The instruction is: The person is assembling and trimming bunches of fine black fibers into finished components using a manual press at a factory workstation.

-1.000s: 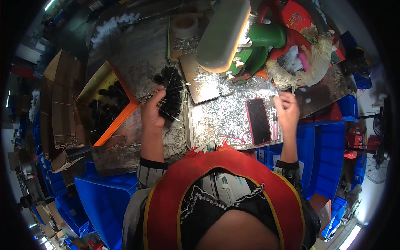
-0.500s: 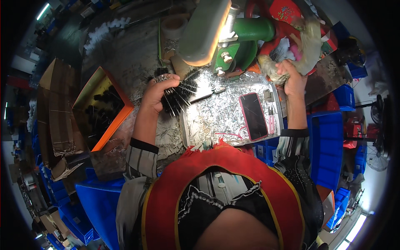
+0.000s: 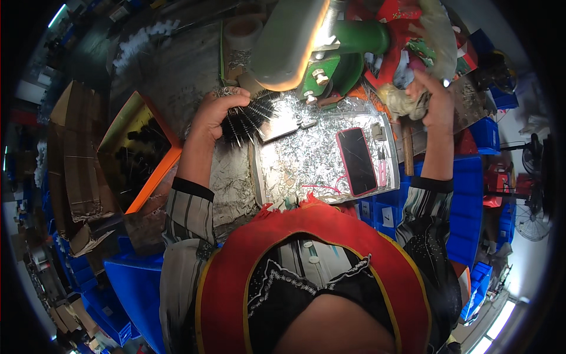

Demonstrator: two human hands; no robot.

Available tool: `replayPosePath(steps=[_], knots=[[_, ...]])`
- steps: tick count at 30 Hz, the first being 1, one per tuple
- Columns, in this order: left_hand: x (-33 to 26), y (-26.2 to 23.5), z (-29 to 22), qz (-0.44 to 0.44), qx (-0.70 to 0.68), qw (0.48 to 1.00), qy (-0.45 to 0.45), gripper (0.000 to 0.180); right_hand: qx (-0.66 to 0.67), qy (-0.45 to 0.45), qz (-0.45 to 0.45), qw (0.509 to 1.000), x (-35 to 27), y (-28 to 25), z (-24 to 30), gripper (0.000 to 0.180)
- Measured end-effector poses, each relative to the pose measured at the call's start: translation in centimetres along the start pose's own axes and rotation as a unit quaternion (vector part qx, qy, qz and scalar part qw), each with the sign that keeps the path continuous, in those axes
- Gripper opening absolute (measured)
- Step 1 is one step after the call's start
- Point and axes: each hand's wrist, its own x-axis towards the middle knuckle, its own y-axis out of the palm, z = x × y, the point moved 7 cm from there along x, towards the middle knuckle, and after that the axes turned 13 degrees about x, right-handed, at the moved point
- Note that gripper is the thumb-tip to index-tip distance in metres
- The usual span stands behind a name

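A bunch of black bristle brushes with wire stems (image 3: 250, 118) is gripped in my left hand (image 3: 215, 112), over the left edge of a shallow tray (image 3: 386, 118). The fingers wrap round the stem ends, and the bristles point right and down. Beyond the tray's right corner, my right hand (image 3: 436, 106) is closed on a crumpled beige cloth (image 3: 404, 101); some fingers are blurred. A brown wooden handle (image 3: 408, 147) shows below the cloth. Loose wire bits cover the tray, which also bears a phone with a red edge (image 3: 357, 162) and a dark pointed tool (image 3: 289, 132).
A green machine (image 3: 354, 41) with a lit lamp head (image 3: 289, 47) stands over the tray's far side. At left are an orange-edged box of black brushes (image 3: 156, 177) and a cardboard box (image 3: 79, 159). Blue bins (image 3: 135, 283) flank me; a fan (image 3: 532, 221) stands far right.
My right hand has moved right with the beige cloth, uncovering more of the wooden handle. My left hand has shifted slightly left and up, still holding the brushes.
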Motion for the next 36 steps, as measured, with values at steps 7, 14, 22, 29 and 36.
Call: replayPosePath(steps=[7, 14, 22, 29, 36], knots=[[0.6, 0.1, 0.0, 0.002, 0.0, 1.0, -0.014, 0.019, 0.063, 0.007, -0.002, 0.998, -0.2, -1.9, -3.0, 0.018], [0.2, -0.3, 0.1, -0.01, 0.005, 1.0, 0.003, 0.018, 0.009, 0.07, 0.016, 0.997, 1.1, 1.1, 1.5, 0.023], [-0.6, 1.2, -1.8, 0.031, 0.062, 0.998, -0.003, 0.016, 0.091, -0.139, -0.007, 0.986, -0.6, -1.3, -4.2, 0.015], [-0.5, 0.3, -0.4, 0.047, 0.023, 0.999, 0.008, 0.018, 0.03, 0.026, -0.043, 0.998, -0.3, 0.0, -0.4, 0.032], [-1.5, 2.4, 3.3, 0.012, -0.282, 0.959, -0.019, 0.019, 0.038, 0.033, -0.048, 0.998, -0.6, -0.4, -1.0, 0.031]])
